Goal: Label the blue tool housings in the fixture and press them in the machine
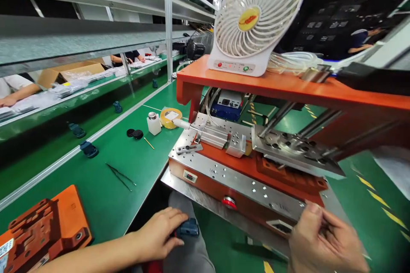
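An orange benchtop press (272,149) dominates. The right hand (323,239) is beside its front edge, fingers curled together — holding what, if anything, I cannot tell. The left hand's (162,232) half-bent fingers grip a dark-blue part (190,228) in front of the press — best held steadily, without squeezing.

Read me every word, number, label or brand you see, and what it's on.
"16" on the left part of the machine's front plate; any further character is unclear.
"ON", probably, beside the fan's green button.
Too small or blurred to read: the marking farther right on that plate, the logo on the fan's hub, its other panel lettering, the labels on the orange fixture and yellow roll.
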The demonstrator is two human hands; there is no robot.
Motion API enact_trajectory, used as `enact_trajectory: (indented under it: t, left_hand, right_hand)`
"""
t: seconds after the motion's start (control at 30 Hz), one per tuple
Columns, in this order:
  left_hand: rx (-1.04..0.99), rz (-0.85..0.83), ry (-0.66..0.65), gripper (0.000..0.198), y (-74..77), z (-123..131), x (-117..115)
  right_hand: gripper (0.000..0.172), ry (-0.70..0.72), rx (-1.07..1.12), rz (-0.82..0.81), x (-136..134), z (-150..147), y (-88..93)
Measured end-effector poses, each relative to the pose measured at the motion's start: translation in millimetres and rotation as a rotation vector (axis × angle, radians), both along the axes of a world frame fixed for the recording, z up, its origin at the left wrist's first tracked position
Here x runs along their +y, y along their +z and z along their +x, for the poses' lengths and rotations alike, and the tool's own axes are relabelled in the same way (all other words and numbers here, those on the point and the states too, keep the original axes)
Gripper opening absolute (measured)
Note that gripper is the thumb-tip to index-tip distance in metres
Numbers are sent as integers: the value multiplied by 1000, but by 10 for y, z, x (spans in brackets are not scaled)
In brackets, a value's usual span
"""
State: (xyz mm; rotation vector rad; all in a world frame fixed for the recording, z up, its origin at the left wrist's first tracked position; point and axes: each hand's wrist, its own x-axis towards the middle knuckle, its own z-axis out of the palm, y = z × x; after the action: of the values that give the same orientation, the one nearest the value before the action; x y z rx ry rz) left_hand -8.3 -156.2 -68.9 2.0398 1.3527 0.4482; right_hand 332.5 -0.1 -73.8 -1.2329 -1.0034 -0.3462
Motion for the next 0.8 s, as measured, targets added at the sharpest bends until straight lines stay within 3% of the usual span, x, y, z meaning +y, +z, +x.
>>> enact_trajectory:
  t: [0.27,0.63,0.8]
  left_hand:
    - [-5,0,-6,52,-182,-40,-24]
    - [-31,65,31,55,-310,-54,-32]
    - [-21,229,4,56,-559,-153,-39]
  right_hand:
    - [27,-21,-115,-75,-146,-65,32]
    - [27,8,-138,-114,-175,-62,50]
    - [23,22,-186,-113,-169,-45,42]
